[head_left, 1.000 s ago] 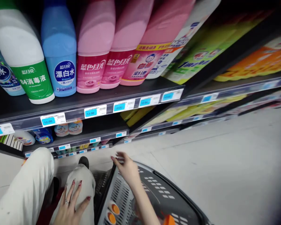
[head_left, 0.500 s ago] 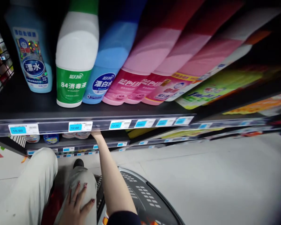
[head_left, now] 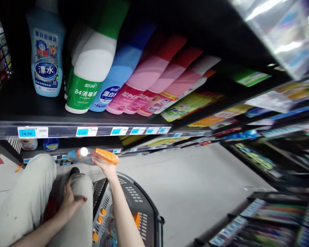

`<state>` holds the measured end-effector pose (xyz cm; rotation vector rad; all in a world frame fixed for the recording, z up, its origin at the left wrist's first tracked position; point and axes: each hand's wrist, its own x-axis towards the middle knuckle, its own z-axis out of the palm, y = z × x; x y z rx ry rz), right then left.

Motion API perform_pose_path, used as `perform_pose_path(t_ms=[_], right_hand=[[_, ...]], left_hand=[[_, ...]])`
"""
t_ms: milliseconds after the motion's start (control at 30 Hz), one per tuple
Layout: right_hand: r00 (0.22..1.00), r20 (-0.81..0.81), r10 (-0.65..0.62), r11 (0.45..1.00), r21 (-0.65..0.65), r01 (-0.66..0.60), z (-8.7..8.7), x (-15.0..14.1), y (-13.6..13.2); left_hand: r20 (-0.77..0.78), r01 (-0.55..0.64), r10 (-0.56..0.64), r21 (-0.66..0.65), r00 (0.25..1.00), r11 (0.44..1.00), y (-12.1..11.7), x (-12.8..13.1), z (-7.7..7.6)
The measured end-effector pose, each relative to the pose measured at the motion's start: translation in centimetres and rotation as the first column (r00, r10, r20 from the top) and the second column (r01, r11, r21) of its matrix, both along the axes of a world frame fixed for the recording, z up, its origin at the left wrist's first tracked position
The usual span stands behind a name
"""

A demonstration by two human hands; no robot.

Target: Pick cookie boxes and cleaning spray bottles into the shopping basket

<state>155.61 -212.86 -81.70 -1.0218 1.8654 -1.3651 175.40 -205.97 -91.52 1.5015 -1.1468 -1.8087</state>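
My right hand (head_left: 106, 167) grips a bottle with an orange top (head_left: 106, 156), held sideways just below the front edge of the shelf. Its bluish body points left and a round white spot shows on it; motion blurs the rest. My left hand (head_left: 70, 204) rests on my knee, thumb stretched out, red nail showing, holding nothing. Beneath my right forearm stands a dark grey shopping basket (head_left: 131, 183) containing several things with orange caps (head_left: 100, 219).
Above, the black shelf (head_left: 54, 115) carries a blue bleach bottle (head_left: 46, 61), a white bottle with a green label (head_left: 90, 68) and several pink bottles (head_left: 144, 73). Price tags (head_left: 33, 132) line its edge. Grey floor (head_left: 177, 178) lies right of the basket, with another shelf unit (head_left: 237, 223) beyond.
My right hand has come out from under the shelf with the orange-topped bottle. My left hand has shifted on the knee. The view has turned, showing more of the aisle at right.
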Motion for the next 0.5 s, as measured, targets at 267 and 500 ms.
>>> perform_pose_path(t_ms=[267, 500], right_hand=[[0.938, 0.062, -0.340, 0.935, -0.080, 0.345, 6.8, 1.5, 13.3], [0.707, 0.484, -0.517, 0.845, 0.153, 0.513, 6.1, 1.9, 17.5]], left_hand=[[-0.511, 0.052, 0.050, 0.184, 0.858, 0.982, -2.4, 1.1, 2.9], [-0.609, 0.239, 0.044, 0.375, 0.792, 0.896, -1.0, 2.5, 3.3]])
